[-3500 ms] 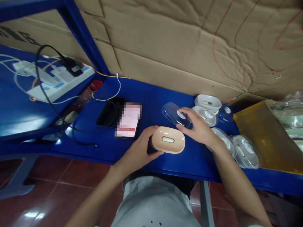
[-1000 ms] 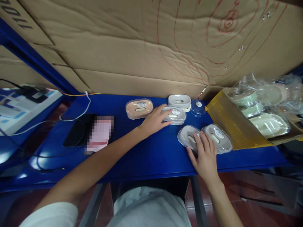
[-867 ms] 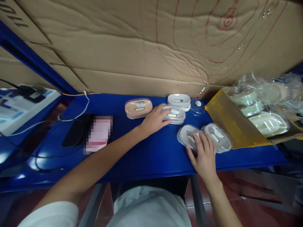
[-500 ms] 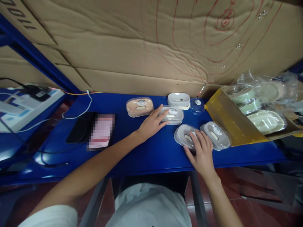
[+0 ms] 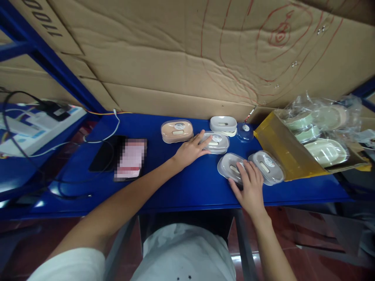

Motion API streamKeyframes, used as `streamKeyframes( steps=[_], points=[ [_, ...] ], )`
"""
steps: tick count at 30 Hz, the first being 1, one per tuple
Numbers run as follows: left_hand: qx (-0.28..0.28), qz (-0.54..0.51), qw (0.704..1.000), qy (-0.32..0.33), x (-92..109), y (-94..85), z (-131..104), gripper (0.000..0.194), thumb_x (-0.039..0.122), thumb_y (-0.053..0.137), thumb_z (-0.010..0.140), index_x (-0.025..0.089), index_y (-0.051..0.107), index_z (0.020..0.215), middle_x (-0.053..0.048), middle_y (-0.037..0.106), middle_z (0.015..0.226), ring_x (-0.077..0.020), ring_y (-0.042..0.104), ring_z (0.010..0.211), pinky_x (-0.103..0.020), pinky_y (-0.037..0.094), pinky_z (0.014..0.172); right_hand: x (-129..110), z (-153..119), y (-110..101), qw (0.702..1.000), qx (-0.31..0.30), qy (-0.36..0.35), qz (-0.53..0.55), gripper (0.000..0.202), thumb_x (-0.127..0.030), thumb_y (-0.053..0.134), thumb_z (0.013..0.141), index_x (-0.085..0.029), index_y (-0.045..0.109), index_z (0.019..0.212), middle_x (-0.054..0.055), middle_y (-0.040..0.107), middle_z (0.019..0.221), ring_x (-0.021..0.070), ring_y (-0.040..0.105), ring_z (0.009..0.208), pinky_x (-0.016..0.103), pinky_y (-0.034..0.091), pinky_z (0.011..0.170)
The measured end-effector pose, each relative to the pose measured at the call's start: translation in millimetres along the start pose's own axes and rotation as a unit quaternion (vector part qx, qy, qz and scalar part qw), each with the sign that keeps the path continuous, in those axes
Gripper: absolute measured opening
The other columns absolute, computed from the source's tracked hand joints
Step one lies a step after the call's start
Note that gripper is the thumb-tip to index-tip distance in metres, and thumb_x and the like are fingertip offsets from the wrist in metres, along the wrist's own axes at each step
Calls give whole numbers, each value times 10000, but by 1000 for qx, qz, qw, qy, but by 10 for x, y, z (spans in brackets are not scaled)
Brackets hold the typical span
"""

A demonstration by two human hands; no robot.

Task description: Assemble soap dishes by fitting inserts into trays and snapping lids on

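Note:
On the blue table, my left hand [image 5: 191, 149] rests with spread fingers on the left end of a grey oval box with a clear cover [image 5: 219, 143]. My right hand [image 5: 250, 185] lies with its fingers apart over the right part of another grey covered box [image 5: 228, 166]. Right beside it is a third grey covered box [image 5: 268, 168]. A peach covered box [image 5: 177, 132] sits to the left of my left hand. Behind the grey ones stand an uncovered white oval dish [image 5: 223, 123] and a round clear lid-like piece [image 5: 245, 132].
At the right, an open carton with yellow tape [image 5: 288, 152] holds green oval dishes [image 5: 326, 152] in plastic bags. A phone [image 5: 131, 160], a black flat object [image 5: 102, 154] and cables lie left. A power strip [image 5: 52, 128] is far left. Cardboard [image 5: 164, 58] stands behind the table.
The view has shifted slightly, so the table things appear a little further right. Both hands keep practically the same places on the boxes.

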State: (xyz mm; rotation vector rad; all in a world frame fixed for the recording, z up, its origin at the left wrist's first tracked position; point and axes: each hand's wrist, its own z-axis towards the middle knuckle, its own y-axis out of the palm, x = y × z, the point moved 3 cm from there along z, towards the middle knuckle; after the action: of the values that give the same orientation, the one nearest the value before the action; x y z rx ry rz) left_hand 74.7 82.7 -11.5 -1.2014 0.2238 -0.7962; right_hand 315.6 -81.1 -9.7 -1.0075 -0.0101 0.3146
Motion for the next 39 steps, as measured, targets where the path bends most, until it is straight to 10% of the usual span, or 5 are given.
streamKeyframes(
  steps=[25,32,39],
  points=[
    [41,69,996,-29,-217,-342,85,462,315,600,1038,166,651,1472,-221,618,1491,-440,562,1406,-635,430,1173,-85,84,-22,994,-71,-52,59,627,-419,629,1061,-309,415,1640,150,515,1624,393,395,1570,650,344,1242],
    [65,82,992,-72,-220,-588,-40,515,278,441,1100,99,524,1576,-265,588,1528,-439,556,1410,-647,421,1146,-404,734,336,971,-149,-122,140,632,-494,479,1118,-286,344,1700,156,441,1705,348,350,1612,604,346,1272],
    [1,96,985,145,198,-525,-354,418,362,602,1087,204,629,1473,-172,622,1512,-354,600,1392,-548,440,1202,112,1686,606,990,-94,-44,97,559,-432,334,1142,-183,464,1625,172,457,1706,295,425,1586,517,382,1270]
  ],
)
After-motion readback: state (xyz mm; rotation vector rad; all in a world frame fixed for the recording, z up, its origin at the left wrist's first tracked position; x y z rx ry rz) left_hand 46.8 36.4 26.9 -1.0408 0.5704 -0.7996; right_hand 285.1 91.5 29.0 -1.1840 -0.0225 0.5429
